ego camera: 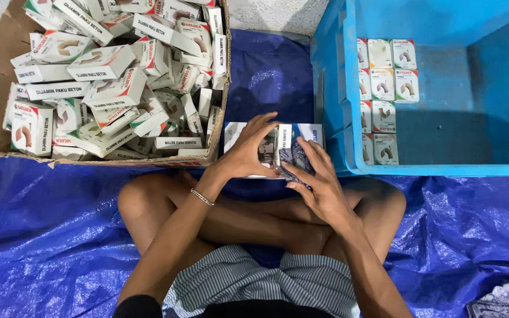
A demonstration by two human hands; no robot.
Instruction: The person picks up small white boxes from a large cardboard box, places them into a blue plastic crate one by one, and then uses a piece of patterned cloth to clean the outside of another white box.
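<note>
A person sits cross-legged on a crinkled blue plastic tarp [48, 235]. Both hands meet at the centre over a small white cardboard box [284, 138]. The left hand [248, 154] curls its fingers around the box's left side, gripping it; the right hand [319, 185] has fingers partly bent, pressing a dark plastic packet [294, 158] at the box's open top. At ten o'clock lies a brown cardboard carton [1, 70] heaped with similar white boxes. At two o'clock, a blue plastic crate [443, 171] holds neat rows of them.
</note>
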